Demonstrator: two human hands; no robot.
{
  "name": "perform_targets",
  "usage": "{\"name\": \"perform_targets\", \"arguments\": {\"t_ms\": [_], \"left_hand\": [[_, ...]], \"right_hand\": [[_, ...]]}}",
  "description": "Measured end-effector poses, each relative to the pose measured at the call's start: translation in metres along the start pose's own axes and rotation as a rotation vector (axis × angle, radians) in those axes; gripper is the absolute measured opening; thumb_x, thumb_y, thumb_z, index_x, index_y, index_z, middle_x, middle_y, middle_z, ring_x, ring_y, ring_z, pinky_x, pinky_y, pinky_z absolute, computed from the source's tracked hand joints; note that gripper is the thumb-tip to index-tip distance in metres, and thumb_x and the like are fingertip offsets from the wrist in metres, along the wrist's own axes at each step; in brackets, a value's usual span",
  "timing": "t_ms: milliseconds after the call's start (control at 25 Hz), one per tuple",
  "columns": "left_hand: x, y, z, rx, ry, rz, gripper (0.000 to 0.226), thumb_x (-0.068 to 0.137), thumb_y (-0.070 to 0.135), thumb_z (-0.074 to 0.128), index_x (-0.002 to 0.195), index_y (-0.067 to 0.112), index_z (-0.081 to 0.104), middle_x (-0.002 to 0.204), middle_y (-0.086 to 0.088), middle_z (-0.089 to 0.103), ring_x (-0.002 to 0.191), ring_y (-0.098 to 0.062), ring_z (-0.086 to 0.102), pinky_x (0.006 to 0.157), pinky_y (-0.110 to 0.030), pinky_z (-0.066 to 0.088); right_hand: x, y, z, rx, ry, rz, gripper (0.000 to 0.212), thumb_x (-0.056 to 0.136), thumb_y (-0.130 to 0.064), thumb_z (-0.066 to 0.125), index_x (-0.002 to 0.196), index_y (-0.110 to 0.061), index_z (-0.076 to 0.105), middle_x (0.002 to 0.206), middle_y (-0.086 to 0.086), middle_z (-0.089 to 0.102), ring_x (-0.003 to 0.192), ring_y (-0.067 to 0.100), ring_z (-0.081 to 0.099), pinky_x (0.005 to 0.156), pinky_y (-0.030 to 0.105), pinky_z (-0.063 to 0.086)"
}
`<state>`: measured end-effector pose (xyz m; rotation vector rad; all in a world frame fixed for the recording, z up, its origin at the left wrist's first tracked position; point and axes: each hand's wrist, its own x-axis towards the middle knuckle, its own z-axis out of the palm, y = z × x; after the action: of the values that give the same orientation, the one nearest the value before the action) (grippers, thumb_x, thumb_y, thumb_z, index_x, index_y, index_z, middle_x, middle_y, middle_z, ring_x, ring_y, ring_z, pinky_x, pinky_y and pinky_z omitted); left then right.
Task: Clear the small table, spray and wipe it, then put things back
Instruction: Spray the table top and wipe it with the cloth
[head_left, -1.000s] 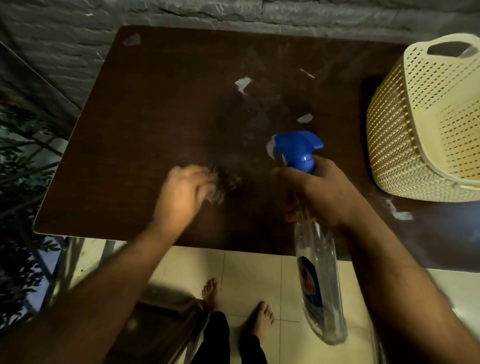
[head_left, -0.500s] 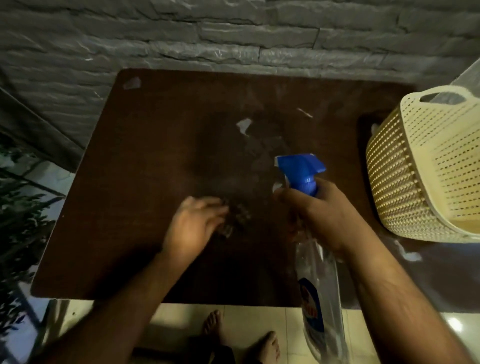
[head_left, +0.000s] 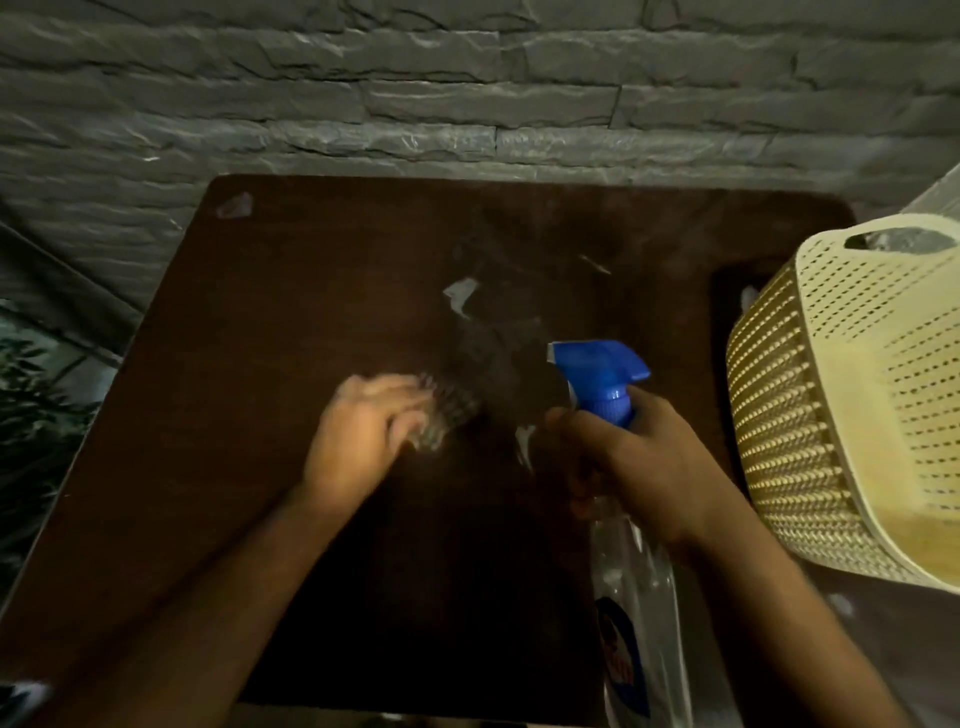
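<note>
The small dark brown table fills the middle of the view, with pale scraps and smears near its centre. My left hand presses a dark checked cloth onto the tabletop; the hand is blurred. My right hand grips the neck of a clear spray bottle with a blue trigger head. The nozzle points left toward the cloth, and the bottle's body hangs down toward me.
A cream perforated plastic basket stands at the table's right edge, close to my right hand. A grey stone wall runs behind the table. Green leaves show at the far left.
The view has tilted up, so the table sits lower in frame and more wall shows. My left hand keeps rubbing the cloth near the table's centre. My right hand still holds the bottle.
</note>
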<state>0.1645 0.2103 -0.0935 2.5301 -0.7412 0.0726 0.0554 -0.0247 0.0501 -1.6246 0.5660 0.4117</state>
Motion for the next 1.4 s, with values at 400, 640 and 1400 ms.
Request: {"name": "perform_targets", "arguments": {"t_ms": [400,640,1400], "left_hand": [[-0.014,0.028,0.011,-0.015,-0.024,0.0,0.021,0.085,0.025,0.065,0.104,0.024,0.074,0.112,0.007,0.069,0.102,-0.013,0.061,0.094,-0.023,0.038],[0.067,0.015,0.018,0.044,0.048,-0.177,0.021,0.077,0.017,0.075,0.098,0.021,0.075,0.106,0.002,0.071,0.1,-0.02,0.063,0.094,-0.033,0.043],[0.144,-0.048,0.012,-0.057,-0.104,0.112,0.025,0.086,0.025,0.056,0.104,0.025,0.073,0.114,0.002,0.068,0.102,-0.011,0.055,0.09,-0.023,0.039]], "right_hand": [[0.016,-0.015,-0.015,-0.074,-0.014,-0.049,0.019,0.087,-0.028,0.064,0.096,-0.012,0.057,0.06,0.008,0.063,0.051,0.022,0.061,0.052,0.03,0.054],[0.034,-0.029,-0.008,-0.056,-0.027,-0.013,0.021,0.086,-0.03,0.063,0.101,-0.016,0.058,0.069,0.009,0.067,0.055,0.022,0.062,0.058,0.039,0.058],[0.118,-0.099,-0.007,-0.011,0.143,0.059,0.023,0.084,-0.028,0.064,0.095,-0.009,0.058,0.064,0.009,0.063,0.051,0.021,0.058,0.05,0.027,0.052]]}}
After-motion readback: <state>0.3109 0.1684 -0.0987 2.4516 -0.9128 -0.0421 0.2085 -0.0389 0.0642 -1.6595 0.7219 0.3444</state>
